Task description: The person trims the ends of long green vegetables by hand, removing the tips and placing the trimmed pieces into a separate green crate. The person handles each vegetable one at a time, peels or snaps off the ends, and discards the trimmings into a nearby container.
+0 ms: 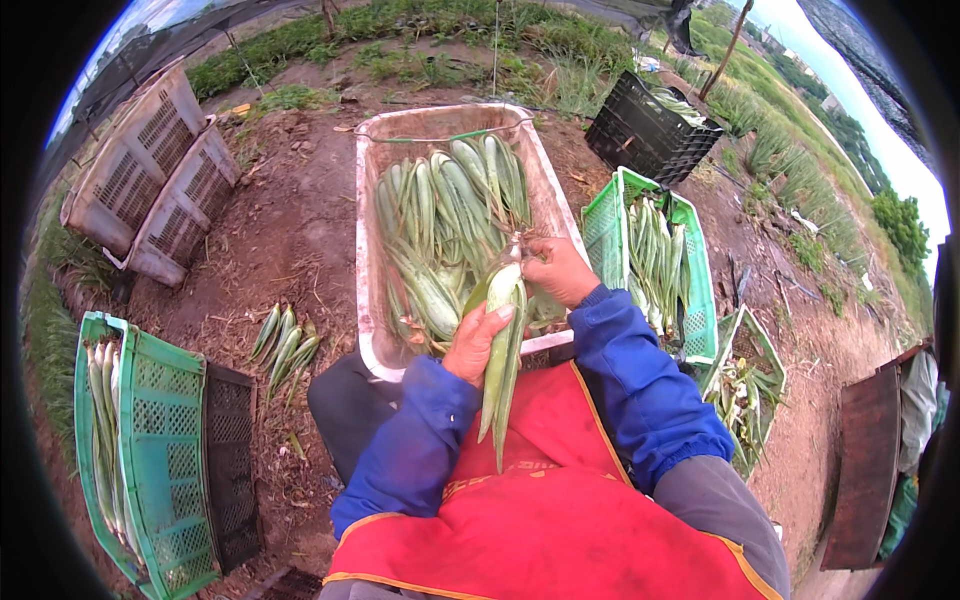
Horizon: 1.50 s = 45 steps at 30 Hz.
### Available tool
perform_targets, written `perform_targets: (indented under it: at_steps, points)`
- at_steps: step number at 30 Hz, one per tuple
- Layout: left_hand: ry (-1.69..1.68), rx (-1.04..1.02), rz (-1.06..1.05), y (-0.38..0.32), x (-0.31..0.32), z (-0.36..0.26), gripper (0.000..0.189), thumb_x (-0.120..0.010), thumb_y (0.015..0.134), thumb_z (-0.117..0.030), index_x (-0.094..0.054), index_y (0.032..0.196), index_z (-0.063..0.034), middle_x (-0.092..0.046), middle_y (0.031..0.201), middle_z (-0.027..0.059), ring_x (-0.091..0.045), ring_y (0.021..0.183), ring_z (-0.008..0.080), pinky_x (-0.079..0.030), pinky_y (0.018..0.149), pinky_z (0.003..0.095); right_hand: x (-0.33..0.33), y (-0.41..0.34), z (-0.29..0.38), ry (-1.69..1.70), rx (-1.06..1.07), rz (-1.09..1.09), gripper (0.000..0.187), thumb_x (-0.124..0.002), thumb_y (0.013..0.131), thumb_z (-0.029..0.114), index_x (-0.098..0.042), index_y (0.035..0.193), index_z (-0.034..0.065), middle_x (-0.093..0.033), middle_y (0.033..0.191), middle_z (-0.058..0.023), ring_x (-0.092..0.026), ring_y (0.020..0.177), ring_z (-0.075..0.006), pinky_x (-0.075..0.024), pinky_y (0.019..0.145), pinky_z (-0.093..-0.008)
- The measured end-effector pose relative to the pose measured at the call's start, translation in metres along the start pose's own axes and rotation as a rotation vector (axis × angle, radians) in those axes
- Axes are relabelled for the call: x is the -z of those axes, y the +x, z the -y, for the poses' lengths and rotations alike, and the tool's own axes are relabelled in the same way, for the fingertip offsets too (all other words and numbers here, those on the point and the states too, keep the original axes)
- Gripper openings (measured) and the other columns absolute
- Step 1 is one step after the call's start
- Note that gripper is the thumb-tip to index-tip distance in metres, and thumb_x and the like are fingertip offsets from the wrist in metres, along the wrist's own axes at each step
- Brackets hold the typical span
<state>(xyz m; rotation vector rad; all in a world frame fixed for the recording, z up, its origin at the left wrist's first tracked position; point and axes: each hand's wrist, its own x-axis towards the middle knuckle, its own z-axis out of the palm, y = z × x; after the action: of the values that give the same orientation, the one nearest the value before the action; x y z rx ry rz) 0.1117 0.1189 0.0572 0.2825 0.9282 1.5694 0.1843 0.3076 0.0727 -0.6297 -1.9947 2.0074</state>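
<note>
A green plant (504, 300) with thick, tapering leaves lies across my lap side of a pinkish-white plastic tub (552, 217). Its pale, brownish base points away from me and its leaf tips hang over my red apron. My left hand (478, 341) grips the leaves around their middle, thumb on top. At the base, my right hand (559, 271) pinches with bent fingers; what exactly they hold there is partly hidden. Inside the tub, under and beyond my hands, lies a heap of similar green plants (442, 202), mostly with leaves running lengthwise.
Right of the tub stand a green crate (697, 300) of long green stalks, a crate of leafy scraps (739, 405) and a black crate (645, 135). To the left are stacked pale crates (150, 165), a green crate (161, 450) of white-stemmed stalks, and loose plants (285, 345) on soil.
</note>
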Motion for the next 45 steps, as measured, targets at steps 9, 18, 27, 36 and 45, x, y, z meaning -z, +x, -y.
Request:
perform_targets:
  at_steps: [9, 18, 27, 36, 45]
  points:
    - [-0.079, -0.023, -0.014, 0.004, 0.013, 0.007, 0.039, -0.06, 0.095, -0.034, -0.052, 0.124, -0.0087, -0.062, 0.083, 0.005, -0.06, 0.057, 0.0145, -0.054, 0.049, 0.0291, -0.015, 0.007, -0.004, -0.253, 0.049, -0.054, 0.024, -0.059, 0.086, 0.009, -0.067, 0.102, -0.0077, -0.07, 0.086, -0.0109, -0.067, 0.066, -0.0171, -0.0548, 0.061, -0.0307]
    - [-0.144, -0.036, 0.145, -0.002, 0.02, 0.014, 0.047, -0.059, 0.094, -0.045, -0.058, 0.12, -0.0063, -0.064, 0.085, 0.0046, -0.061, 0.056, 0.0155, -0.053, 0.049, 0.0307, -0.007, 0.018, -0.02, 0.124, -0.14, 0.121, 0.029, -0.055, 0.083, 0.008, -0.066, 0.106, -0.0046, -0.067, 0.086, -0.0094, -0.063, 0.068, -0.015, -0.051, 0.061, -0.0296]
    - [-0.122, 0.021, 0.031, 0.0, 0.024, 0.017, 0.048, -0.059, 0.094, -0.043, -0.053, 0.12, -0.0036, -0.064, 0.086, 0.0079, -0.062, 0.054, 0.018, -0.054, 0.048, 0.0305, -0.02, 0.01, -0.021, -0.092, -0.041, 0.03, 0.02, -0.056, 0.087, 0.009, -0.066, 0.101, -0.0018, -0.065, 0.085, -0.0052, -0.061, 0.071, -0.0117, -0.0483, 0.061, -0.0264]
    - [-0.327, 0.031, 0.433, -0.009, 0.007, 0.024, 0.059, -0.056, 0.093, -0.052, -0.051, 0.124, -0.0015, -0.063, 0.1, 0.0138, -0.066, 0.063, 0.0231, -0.055, 0.046, 0.034, -0.008, 0.016, -0.037, 0.42, 0.083, 0.048, 0.018, -0.067, 0.089, 0.016, -0.063, 0.101, 0.003, -0.066, 0.088, -0.0056, -0.064, 0.077, -0.0161, -0.0518, 0.066, -0.0284]
    - [-0.439, -0.013, 0.44, 0.01, 0.039, 0.026, 0.075, -0.051, 0.09, -0.058, -0.047, 0.135, 0.0019, -0.061, 0.1, 0.0164, -0.069, 0.076, 0.0305, -0.06, 0.056, 0.0415, 0.004, -0.005, 0.001, 0.219, -0.135, 0.244, 0.046, -0.073, 0.086, 0.025, -0.061, 0.12, -0.0029, -0.066, 0.098, -0.0086, -0.063, 0.084, -0.0149, -0.0525, 0.065, -0.0296]
